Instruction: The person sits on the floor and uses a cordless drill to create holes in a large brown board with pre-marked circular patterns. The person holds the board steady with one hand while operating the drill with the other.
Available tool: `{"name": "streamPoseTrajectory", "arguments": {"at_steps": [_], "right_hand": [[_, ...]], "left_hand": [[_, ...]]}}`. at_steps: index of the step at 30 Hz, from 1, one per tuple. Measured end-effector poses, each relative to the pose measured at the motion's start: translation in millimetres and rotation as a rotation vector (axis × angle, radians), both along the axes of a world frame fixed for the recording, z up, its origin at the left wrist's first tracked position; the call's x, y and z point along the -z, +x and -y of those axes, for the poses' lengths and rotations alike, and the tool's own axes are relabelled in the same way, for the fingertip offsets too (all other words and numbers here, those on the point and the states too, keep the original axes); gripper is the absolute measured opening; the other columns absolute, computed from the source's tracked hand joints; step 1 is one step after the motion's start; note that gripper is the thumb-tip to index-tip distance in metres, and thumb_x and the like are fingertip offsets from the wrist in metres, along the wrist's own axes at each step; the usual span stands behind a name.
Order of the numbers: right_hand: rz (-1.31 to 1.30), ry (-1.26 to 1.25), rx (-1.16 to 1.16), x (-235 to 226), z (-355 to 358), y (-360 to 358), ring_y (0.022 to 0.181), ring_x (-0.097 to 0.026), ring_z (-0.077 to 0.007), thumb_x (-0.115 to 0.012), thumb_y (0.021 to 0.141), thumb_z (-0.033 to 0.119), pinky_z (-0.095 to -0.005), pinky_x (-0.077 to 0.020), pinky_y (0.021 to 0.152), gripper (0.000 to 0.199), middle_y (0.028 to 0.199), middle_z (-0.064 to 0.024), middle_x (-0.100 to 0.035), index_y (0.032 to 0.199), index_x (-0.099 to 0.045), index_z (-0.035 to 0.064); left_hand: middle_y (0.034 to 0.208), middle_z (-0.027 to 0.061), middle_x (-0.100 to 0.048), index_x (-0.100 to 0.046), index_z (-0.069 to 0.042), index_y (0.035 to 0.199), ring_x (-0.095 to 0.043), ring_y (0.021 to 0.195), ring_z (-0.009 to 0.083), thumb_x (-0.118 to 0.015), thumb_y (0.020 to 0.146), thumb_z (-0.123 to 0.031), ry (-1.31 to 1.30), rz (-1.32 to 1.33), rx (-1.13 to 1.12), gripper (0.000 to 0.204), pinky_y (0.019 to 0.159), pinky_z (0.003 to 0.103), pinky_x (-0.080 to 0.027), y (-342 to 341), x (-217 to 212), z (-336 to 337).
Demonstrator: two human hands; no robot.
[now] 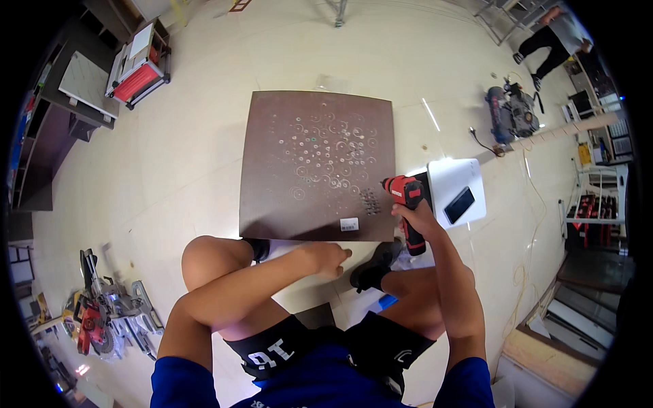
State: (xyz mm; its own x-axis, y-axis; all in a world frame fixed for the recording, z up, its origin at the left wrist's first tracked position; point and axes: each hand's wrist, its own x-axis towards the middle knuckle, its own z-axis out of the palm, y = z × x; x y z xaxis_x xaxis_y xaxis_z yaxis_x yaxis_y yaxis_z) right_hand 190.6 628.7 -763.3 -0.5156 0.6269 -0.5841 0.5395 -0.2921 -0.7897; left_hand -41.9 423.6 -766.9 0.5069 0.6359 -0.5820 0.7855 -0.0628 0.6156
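My right hand (417, 219) is wrapped round the grip of a red and black cordless drill (407, 189). The drill's nose points left, over the right edge of a dark brown board (272, 197). Many small holes and ring-shaped scratches mark the board, and a white label (349, 224) is stuck near its front edge. A cluster of small dark pieces, perhaps screws (369, 202), lies on the board close to the drill. Just in front of the board, between my knees, my left hand (326, 260) is closed with its fingers curled. Anything inside it is too small or hidden.
Right of the board, a phone (459, 205) rests on a white flat-topped thing (476, 178). An air compressor (511, 112) and a standing person (554, 44) are at the far right. A red-sided wheeled cart (136, 81) stands far left, and a mitre saw (95, 319) near left.
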Motion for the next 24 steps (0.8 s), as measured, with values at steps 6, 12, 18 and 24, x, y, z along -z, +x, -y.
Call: {"name": "streamPoseTrajectory", "arguments": {"at_steps": [6,12,18,24], "right_hand": [[-0.146,-0.089,0.028,12.6,-32.9,-64.1,0.070,-0.071,-0.0145,-0.072,0.089,0.006,-0.0307,-0.0566,0.057,0.025,0.095,-0.0101,-0.074,0.113,-0.067,0.0005],[0.040,-0.014,-0.018,32.4,-92.5,-100.3,0.068,-0.072,-0.0185,-0.072,0.080,0.001,-0.0325,-0.0566,0.060,0.032,0.092,-0.0084,-0.073,0.111,-0.067,-0.0014],[0.189,0.083,-0.036,41.4,-103.6,-121.6,0.064,-0.067,-0.0171,-0.070,0.079,0.006,-0.0324,-0.0570,0.058,0.027,0.089,-0.0078,-0.070,0.105,-0.067,-0.0006],[0.230,0.148,-0.090,40.5,-108.5,-130.1,0.062,-0.066,-0.0173,-0.072,0.079,0.007,-0.0326,-0.0568,0.058,0.021,0.083,-0.0059,-0.067,0.098,-0.066,-0.0005]], "left_hand": [[0.117,0.0221,-0.070,-0.060,-0.002,0.130,-0.069,0.110,0.0411,-0.067,0.089,-0.023,-0.075,-0.192,0.020,0.047,0.090,0.052,-0.057,-18.8,37.7,-8.0],[0.112,0.0197,-0.069,-0.063,-0.004,0.124,-0.071,0.103,0.0377,-0.070,0.086,-0.023,0.020,0.172,-0.118,0.044,0.083,0.050,-0.058,-2.7,5.8,-29.4],[0.113,0.0192,-0.069,-0.063,-0.003,0.126,-0.071,0.103,0.0376,-0.070,0.087,-0.021,0.050,-0.040,-0.061,0.043,0.083,0.049,-0.058,-8.6,4.4,-24.3],[0.115,0.0197,-0.069,-0.063,-0.002,0.127,-0.070,0.106,0.0372,-0.071,0.087,-0.019,0.045,0.054,-0.114,0.044,0.086,0.048,-0.058,-5.8,-9.7,-22.6]]}}
